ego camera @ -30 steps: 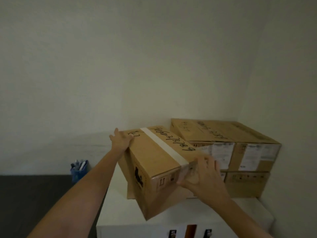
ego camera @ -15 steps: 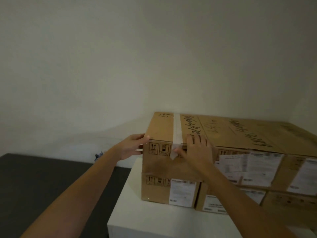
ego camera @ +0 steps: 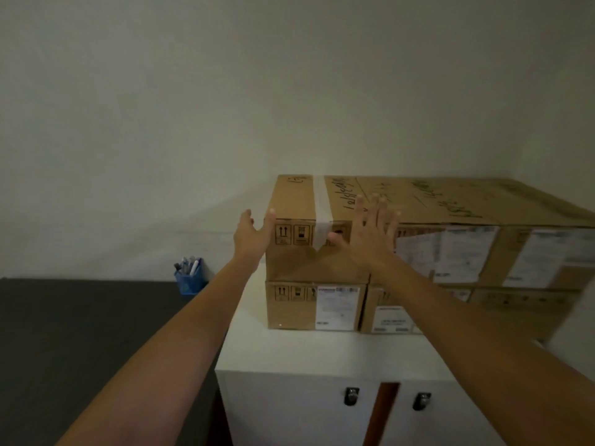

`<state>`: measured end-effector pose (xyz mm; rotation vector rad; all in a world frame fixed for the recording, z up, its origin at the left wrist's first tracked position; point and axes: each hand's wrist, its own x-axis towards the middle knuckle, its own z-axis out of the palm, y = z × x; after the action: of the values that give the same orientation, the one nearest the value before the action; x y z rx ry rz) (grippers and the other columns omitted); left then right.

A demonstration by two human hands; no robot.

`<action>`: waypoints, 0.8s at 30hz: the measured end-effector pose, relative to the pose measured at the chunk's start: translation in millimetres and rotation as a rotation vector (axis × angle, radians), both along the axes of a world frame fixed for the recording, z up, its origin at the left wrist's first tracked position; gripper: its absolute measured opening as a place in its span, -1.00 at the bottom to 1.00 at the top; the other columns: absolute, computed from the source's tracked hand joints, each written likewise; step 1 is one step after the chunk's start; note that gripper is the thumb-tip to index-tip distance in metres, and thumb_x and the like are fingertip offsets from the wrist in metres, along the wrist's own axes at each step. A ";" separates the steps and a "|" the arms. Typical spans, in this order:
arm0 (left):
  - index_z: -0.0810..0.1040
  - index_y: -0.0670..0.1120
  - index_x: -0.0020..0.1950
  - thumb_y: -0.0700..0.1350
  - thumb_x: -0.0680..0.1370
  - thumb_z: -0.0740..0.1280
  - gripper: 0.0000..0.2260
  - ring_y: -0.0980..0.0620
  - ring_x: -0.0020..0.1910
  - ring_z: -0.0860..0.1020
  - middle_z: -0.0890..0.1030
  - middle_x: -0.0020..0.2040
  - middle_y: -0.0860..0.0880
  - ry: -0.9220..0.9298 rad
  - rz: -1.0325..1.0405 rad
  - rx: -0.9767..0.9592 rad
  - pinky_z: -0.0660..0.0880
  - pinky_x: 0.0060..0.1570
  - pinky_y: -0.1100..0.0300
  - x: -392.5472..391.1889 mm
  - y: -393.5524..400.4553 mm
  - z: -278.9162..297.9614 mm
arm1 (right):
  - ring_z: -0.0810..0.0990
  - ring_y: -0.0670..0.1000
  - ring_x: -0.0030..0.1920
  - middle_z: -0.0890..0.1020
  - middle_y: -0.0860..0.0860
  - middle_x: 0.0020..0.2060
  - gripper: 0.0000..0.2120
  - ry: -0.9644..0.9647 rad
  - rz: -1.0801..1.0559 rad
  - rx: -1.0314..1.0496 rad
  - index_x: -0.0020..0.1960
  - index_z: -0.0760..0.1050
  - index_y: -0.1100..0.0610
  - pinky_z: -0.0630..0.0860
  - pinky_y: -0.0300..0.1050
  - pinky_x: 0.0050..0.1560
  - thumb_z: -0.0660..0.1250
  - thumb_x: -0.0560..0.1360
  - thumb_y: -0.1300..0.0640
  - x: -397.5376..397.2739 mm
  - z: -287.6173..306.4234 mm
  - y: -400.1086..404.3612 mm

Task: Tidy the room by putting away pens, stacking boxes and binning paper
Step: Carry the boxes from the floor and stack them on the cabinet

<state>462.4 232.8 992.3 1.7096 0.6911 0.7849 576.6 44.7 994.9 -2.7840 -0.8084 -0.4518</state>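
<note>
Stacking step: top box (ego camera: 318, 226) seated on lower box (ego camera: 299, 305); your left hand (ego camera: 252, 235) and right hand (ego camera: 370, 235) splayed against it, gripping nothing. Next: square edges.

I see brown cardboard boxes (ego camera: 418, 239) carrying black handwriting, black handling symbols, white labels and a pale tape strip (ego camera: 321, 201). They sit on a white cabinet (ego camera: 289, 365) with dark knobs, beside a black worktop (ego camera: 80, 333). A blue mesh pen holder (ego camera: 190, 280) stands against the off-white wall (ego camera: 225, 91).
</note>
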 end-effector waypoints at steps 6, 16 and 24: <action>0.36 -0.09 0.43 0.19 0.57 0.22 -0.46 -0.08 0.37 0.40 0.43 0.40 -0.09 -0.037 -0.114 0.087 0.36 0.36 -0.01 -44.5 -16.8 -21.9 | -0.21 0.23 0.55 -0.15 0.22 0.56 -0.20 0.053 -0.141 -0.011 0.58 -0.16 0.13 -0.23 0.39 0.44 -0.01 0.55 -0.32 -60.6 -13.6 -67.3; 0.59 -0.08 0.15 -0.06 0.56 0.34 -0.80 0.01 -0.03 0.65 0.65 0.04 -0.06 0.224 -0.686 0.131 0.47 -0.13 0.25 -194.6 -52.0 -107.2 | -0.09 0.22 0.56 -0.11 0.18 0.56 -0.17 0.671 -0.332 -0.128 0.58 -0.13 0.11 -0.01 0.22 0.49 0.15 0.54 -0.27 -247.9 -126.0 -143.0; 0.51 -0.23 0.23 -0.17 0.59 0.30 -0.76 0.01 -0.13 0.60 0.56 0.00 -0.13 0.610 -0.863 -0.015 0.41 -0.45 0.51 -290.0 -72.8 -229.8 | 0.13 0.21 0.52 0.08 0.16 0.56 -0.21 0.937 -0.407 -0.059 0.58 -0.12 0.15 0.15 0.14 0.49 0.21 0.57 -0.15 -342.4 -227.7 -194.7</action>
<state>172.4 160.0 762.5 1.9944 0.2728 -0.3546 234.2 -150.0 767.2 -2.7126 -0.0366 0.7935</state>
